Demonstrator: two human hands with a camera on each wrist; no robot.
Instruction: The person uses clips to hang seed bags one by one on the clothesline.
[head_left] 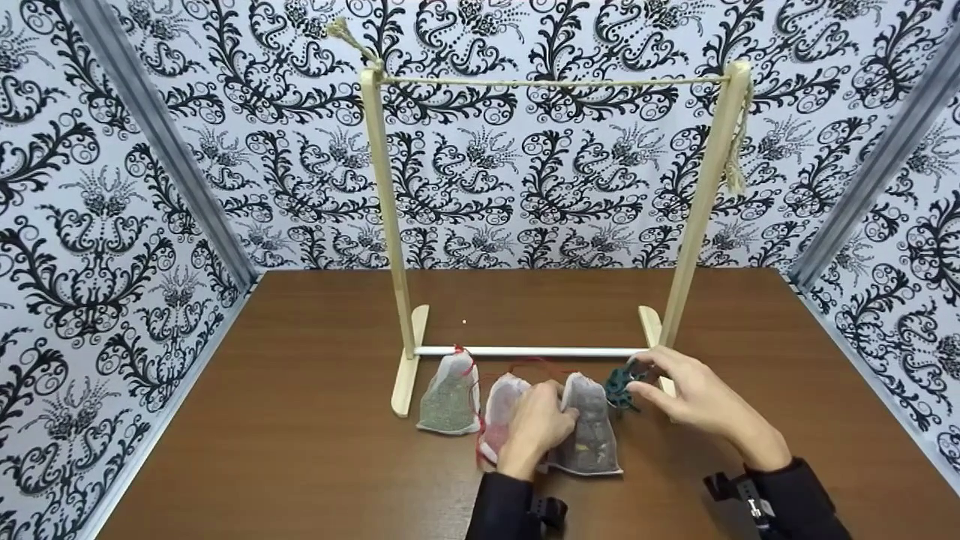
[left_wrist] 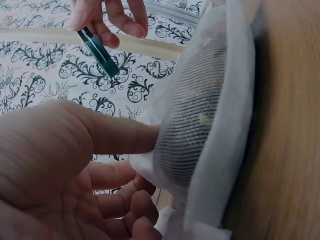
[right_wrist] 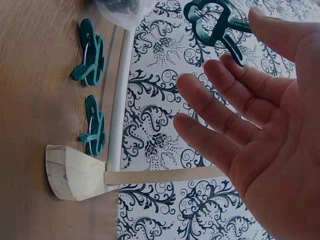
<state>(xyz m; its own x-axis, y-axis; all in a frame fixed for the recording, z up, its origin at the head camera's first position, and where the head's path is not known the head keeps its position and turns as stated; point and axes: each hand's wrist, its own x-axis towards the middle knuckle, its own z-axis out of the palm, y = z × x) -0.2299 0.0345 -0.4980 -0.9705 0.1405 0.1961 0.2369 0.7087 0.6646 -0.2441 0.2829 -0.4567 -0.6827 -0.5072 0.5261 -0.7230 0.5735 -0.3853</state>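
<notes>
My left hand point(head_left: 538, 421) pinches the edge of a white mesh bag with dark contents point(head_left: 591, 427), thumb on its side in the left wrist view. The bag's mouth is gathered at the top. Partly behind that hand lies a mesh bag with pinkish contents point(head_left: 504, 401). Off to the right, my right hand point(head_left: 701, 397) holds a green spring clip point(right_wrist: 220, 31) by its handles between thumb and fingers, raised above the table. Two more green clips, a nearer one point(right_wrist: 86, 35) and another point(right_wrist: 93, 127), rest on the table in the right wrist view.
A third mesh bag with greenish contents point(head_left: 451, 405) lies at the left, its red cord point(head_left: 474, 367) trailing. Behind stands a wooden frame point(head_left: 388, 202) with a rope point(head_left: 555, 82) strung across its top and a white bar point(head_left: 525, 351) low down. Patterned walls enclose the brown table point(head_left: 315, 420).
</notes>
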